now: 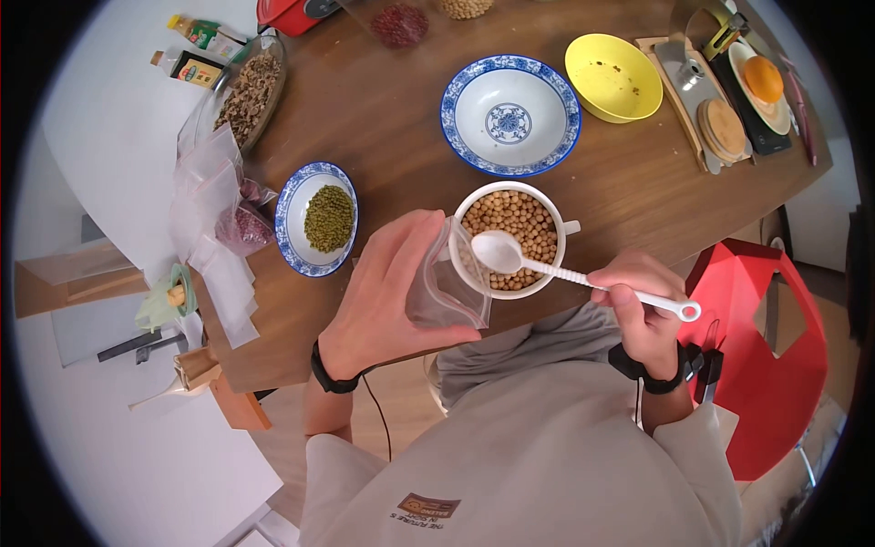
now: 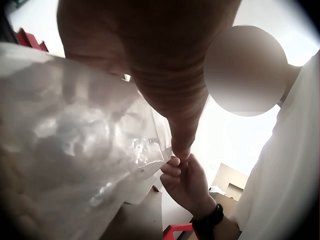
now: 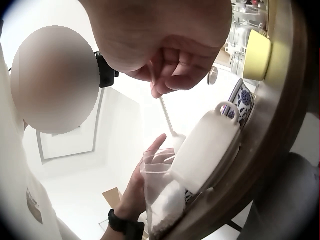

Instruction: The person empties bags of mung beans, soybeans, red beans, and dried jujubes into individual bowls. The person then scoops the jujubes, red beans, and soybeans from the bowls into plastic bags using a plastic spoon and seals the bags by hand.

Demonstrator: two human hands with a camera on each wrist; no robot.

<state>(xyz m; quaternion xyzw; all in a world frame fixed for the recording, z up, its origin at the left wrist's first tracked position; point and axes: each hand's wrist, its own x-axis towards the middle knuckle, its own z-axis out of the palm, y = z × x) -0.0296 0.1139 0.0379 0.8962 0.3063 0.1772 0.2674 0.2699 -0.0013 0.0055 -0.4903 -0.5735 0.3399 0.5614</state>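
Observation:
My left hand [image 1: 378,296] grips a clear plastic zip bag [image 1: 447,296] between thumb and fingers, its mouth spread beside a white mug [image 1: 571,227]. Tan, round chickpeas [image 1: 519,214] fill much of that mug. In the right wrist view the bag [image 3: 156,185] hangs along the mug's side, with the mug's white wall [image 3: 205,150] close by. My right hand [image 1: 643,296] pinches the ribbed handle of a white spoon [image 1: 497,251]. The spoon's bowl is over the chickpeas, right by the bag's mouth.
Left of the mug stands a blue-and-white bowl of green beans [image 1: 328,219], with more plastic bags [image 1: 205,219] beyond it. Behind are a large patterned bowl [image 1: 510,123] and a yellow bowl [image 1: 597,77]. A red chair [image 1: 766,401] is at the right.

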